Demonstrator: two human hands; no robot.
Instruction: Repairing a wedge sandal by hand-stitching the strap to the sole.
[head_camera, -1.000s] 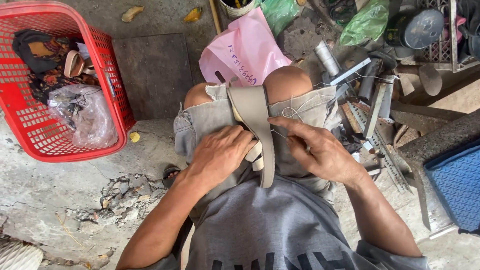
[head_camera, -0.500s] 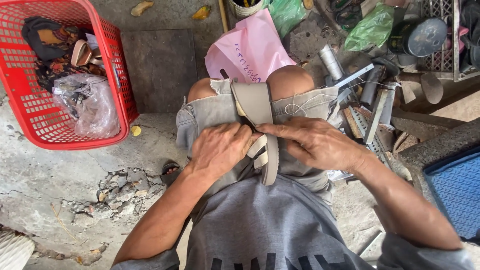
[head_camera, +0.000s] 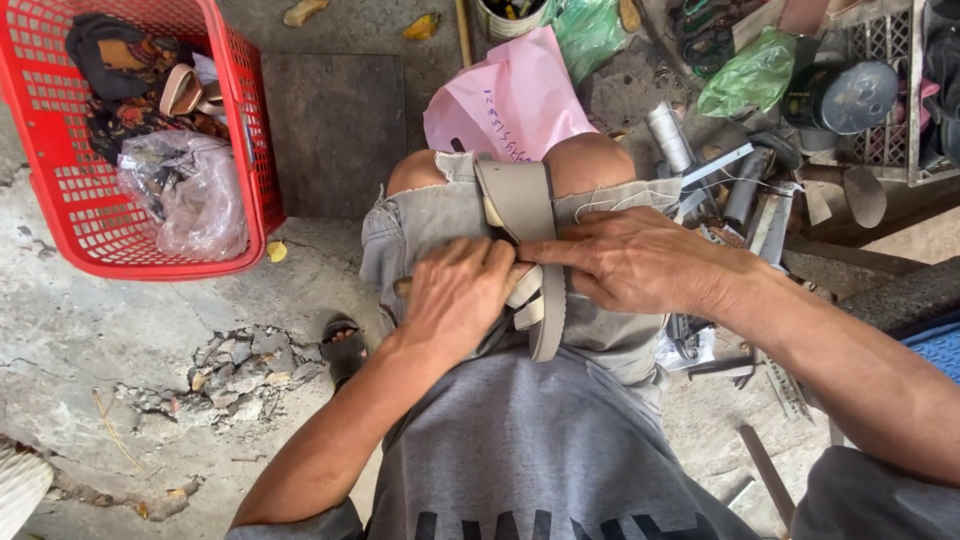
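Note:
A beige sandal (head_camera: 520, 205) lies sole-up along my lap, clamped between my knees over grey shorts. My left hand (head_camera: 455, 300) grips the sandal's straps and near end, fingers curled around them. From the right, my right hand (head_camera: 630, 262) lies across the sandal with its fingers pressed on the sole and strap just beside the left hand's fingers. The straps under both hands are mostly hidden.
A red plastic basket (head_camera: 250, 150) with shoes and a clear bag stands at the left. A pink plastic bag (head_camera: 515, 100) lies beyond my knees. Metal tools and scraps (head_camera: 740, 190) crowd the right side. Broken concrete (head_camera: 240, 370) marks the floor at the left.
My right hand has slid left over the sandal toward my left hand. The view has shifted slightly; the sandal stays clamped between my knees.

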